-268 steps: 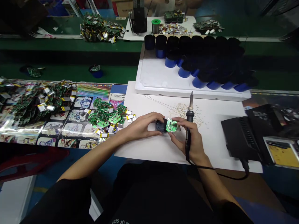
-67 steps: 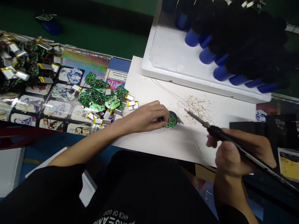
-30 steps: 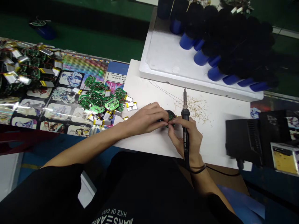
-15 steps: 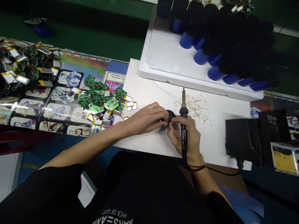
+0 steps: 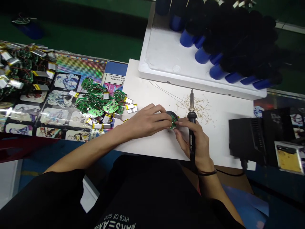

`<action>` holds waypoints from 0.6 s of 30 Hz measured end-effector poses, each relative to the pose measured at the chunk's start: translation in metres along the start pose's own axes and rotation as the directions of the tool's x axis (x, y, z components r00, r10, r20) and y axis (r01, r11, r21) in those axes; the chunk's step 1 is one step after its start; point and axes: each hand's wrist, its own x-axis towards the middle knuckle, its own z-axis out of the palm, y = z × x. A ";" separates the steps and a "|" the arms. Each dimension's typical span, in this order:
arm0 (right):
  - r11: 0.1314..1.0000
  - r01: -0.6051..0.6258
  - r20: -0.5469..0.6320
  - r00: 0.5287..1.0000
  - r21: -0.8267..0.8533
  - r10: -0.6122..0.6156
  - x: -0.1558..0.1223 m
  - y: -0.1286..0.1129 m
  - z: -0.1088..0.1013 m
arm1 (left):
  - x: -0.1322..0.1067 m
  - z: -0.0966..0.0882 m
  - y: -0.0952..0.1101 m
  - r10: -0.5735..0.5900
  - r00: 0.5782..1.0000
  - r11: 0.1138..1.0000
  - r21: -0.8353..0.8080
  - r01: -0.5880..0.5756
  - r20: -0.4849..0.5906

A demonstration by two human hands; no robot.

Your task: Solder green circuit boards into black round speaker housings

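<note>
On the white sheet point(image 5: 162, 149), my left hand point(image 5: 145, 121) is closed around a small black round part with a green circuit board point(image 5: 173, 120) on it. My right hand point(image 5: 194, 140) pinches the board's right edge with its fingertips. That same hand holds a black soldering iron point(image 5: 192, 127) upright along the palm, with the tip pointing away from me. Both hands meet over the board, which is mostly hidden by the fingers.
A pile of green circuit boards with small batteries point(image 5: 101, 103) lies to the left. More lie at the far left point(image 5: 21, 66). A white foam tray point(image 5: 164, 63) of blue and black cylinders point(image 5: 228, 41) stands behind. Wire offcuts point(image 5: 202, 108) litter the sheet. A black soldering station point(image 5: 252, 136) sits on the right.
Two seconds ago my right hand was away to the right, holding the iron like a pen. It came back to the board and now pinches it, iron upright. The view has shifted slightly.
</note>
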 end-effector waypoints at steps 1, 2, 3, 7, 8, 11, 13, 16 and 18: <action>1.000 0.007 0.006 1.000 0.006 -0.007 0.002 0.002 0.000 | 0.001 0.000 0.000 0.000 1.000 1.000 0.003 0.000 0.000; 1.000 0.014 0.012 1.000 0.010 -0.014 0.003 0.003 -0.001 | 0.001 0.000 0.000 -0.002 1.000 1.000 0.005 0.002 0.008; 1.000 0.020 0.020 1.000 0.011 -0.020 0.005 0.004 -0.002 | 0.002 -0.001 0.001 -0.006 1.000 1.000 0.008 0.006 0.021; 1.000 0.016 0.034 0.999 0.018 -0.017 0.005 0.001 -0.005 | 0.006 -0.004 0.002 -0.012 0.996 1.000 0.024 0.010 0.085; 1.000 -0.002 0.026 1.000 0.029 0.001 0.004 -0.001 -0.006 | 0.007 -0.006 0.002 -0.014 0.995 1.000 0.028 0.011 0.103; 0.990 -0.094 -0.115 0.988 0.108 0.106 0.000 -0.008 -0.011 | 0.009 -0.009 0.002 -0.008 0.989 0.999 0.037 0.003 0.146; 0.958 -0.131 -0.280 0.938 0.254 0.203 0.000 -0.013 -0.017 | 0.010 -0.010 0.002 0.005 0.989 0.999 0.039 -0.010 0.147; 0.883 -0.121 -0.398 0.859 0.454 0.322 -0.001 -0.016 -0.031 | 0.010 -0.011 0.000 0.026 0.989 0.997 0.063 -0.035 0.146; 0.883 -0.117 -0.407 0.855 0.455 0.323 -0.006 -0.016 -0.040 | 0.011 -0.012 0.000 0.041 0.985 0.994 0.094 -0.058 0.168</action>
